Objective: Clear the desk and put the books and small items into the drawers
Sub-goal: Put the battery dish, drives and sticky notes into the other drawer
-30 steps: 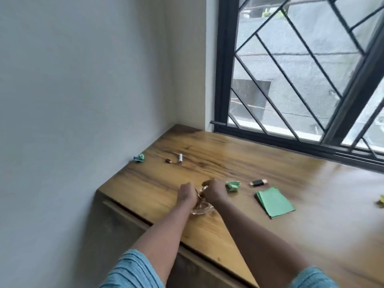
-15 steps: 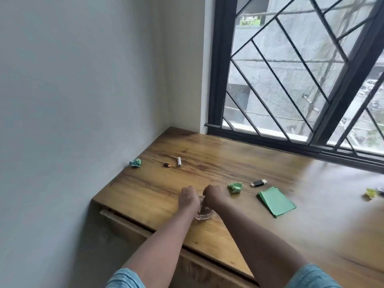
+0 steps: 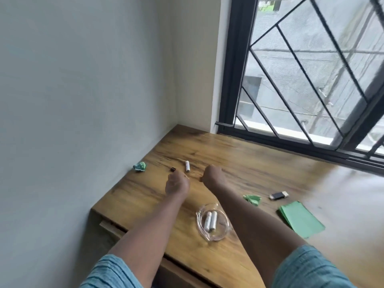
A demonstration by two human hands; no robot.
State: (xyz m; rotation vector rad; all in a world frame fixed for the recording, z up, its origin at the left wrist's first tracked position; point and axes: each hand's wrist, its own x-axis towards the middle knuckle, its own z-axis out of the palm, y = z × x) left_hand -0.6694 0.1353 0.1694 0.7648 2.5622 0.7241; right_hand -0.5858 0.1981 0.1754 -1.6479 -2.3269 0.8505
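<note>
Left hand: the left hand (image 3: 177, 185) hovers over the desk (image 3: 249, 163), about 11 o'clock from the glass dish (image 3: 223, 232). It is seen from behind with its fingers turned away, so it cannot be told whether it holds anything.
Right hand: the right hand (image 3: 212, 177) is at 12 o'clock from the dish with its knuckles bunched. Its grip cannot be told either.
Gathered so far: two batteries (image 3: 209, 220) lie side by side in the dish, near the front edge. This looks like sorting, not storing.
Not yet cleared: a loose battery (image 3: 187, 167) and a small dark piece (image 3: 172, 169) lie just beyond the hands. A crumpled green paper (image 3: 140, 166) sits by the wall at 10 o'clock.
Right side: a second green wad (image 3: 252, 199) and a dark stick (image 3: 278, 195) lie at 2 o'clock, and a stack of green sheets (image 3: 299, 218) at 3 o'clock.
Drawers: only a drawer front (image 3: 106, 225) shows under the desk at 9 o'clock. Its inside is hidden.
Books: none in view.
Progress: early, by this judgement. Every visible item is on the desk, and none is seen in a drawer.
</note>
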